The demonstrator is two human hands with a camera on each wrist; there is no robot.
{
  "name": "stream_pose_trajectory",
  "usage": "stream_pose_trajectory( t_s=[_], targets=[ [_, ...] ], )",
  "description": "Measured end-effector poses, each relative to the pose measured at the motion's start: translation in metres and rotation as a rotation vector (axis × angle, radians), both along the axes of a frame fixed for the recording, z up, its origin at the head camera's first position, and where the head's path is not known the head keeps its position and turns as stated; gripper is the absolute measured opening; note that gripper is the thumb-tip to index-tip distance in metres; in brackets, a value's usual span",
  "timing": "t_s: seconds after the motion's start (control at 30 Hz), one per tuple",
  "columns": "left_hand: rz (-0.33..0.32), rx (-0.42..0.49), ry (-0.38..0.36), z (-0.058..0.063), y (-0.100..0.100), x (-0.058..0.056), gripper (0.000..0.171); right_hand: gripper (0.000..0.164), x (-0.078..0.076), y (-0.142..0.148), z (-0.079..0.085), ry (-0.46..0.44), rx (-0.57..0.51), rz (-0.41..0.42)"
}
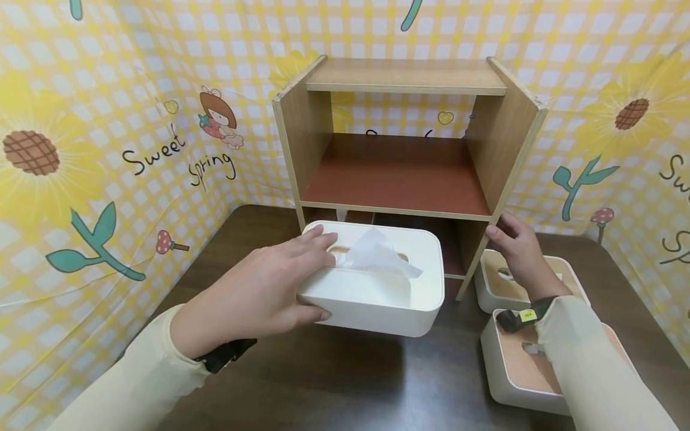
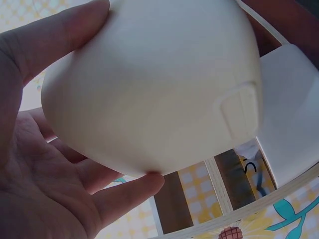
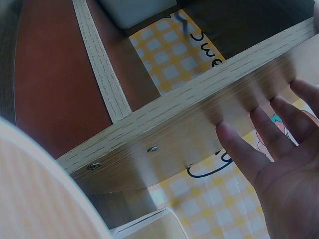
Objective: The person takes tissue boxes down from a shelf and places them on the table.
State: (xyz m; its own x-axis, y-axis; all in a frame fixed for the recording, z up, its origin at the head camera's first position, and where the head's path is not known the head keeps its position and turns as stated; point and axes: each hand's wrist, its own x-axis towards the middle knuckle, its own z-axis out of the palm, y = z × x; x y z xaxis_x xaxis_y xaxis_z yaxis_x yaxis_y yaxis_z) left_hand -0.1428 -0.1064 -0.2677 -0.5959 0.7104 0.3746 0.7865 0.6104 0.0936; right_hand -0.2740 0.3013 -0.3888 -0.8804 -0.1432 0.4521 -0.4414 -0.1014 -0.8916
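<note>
A white tissue box (image 1: pixel 372 317) with a tissue (image 1: pixel 372 254) sticking out of its top slot is held in front of the wooden shelf (image 1: pixel 291 149). My left hand (image 1: pixel 269 284) grips its left end, the fingers over the top and the thumb at the front side. The left wrist view shows the box's smooth end (image 2: pixel 149 89) between thumb and fingers. My right hand (image 1: pixel 518 254) is at the shelf's right side panel; in the right wrist view its nearly straight fingers (image 3: pixel 239 144) touch the panel's outer face. The held box partly hides the lower compartment.
Two white boxes with wood-coloured lids, a rear one (image 1: pixel 487 299) and a front one (image 1: pixel 498 383), stand on the dark table (image 1: pixel 302 383) right of the shelf. A white tissue tip (image 1: pixel 342 214) shows in the lower compartment. Yellow checked cloth (image 1: pixel 178 54) surrounds the table.
</note>
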Motion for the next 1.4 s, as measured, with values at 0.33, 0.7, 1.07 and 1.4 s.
stream_pose_trajectory(
  t_s=[0.33, 0.7, 1.07, 1.4],
  targets=[
    [-0.005, -0.006, -0.005, -0.006, 0.002, 0.003, 0.056, 0.027, 0.0, 0.001, 0.0, -0.002, 0.004, -0.003],
    [-0.004, 0.001, -0.028, -0.018, 0.005, 0.008, 0.056, 0.025, 0.0, 0.003, -0.001, -0.009, -0.002, -0.002],
    [-0.005, 0.017, -0.039, -0.032, 0.007, 0.01, 0.054, 0.027, 0.0, 0.002, -0.001, -0.007, 0.008, -0.002],
    [-0.019, 0.036, -0.049, -0.042, 0.009, 0.01, 0.055, 0.027, -0.001, 0.0, 0.0, -0.006, 0.001, -0.001]
  ],
)
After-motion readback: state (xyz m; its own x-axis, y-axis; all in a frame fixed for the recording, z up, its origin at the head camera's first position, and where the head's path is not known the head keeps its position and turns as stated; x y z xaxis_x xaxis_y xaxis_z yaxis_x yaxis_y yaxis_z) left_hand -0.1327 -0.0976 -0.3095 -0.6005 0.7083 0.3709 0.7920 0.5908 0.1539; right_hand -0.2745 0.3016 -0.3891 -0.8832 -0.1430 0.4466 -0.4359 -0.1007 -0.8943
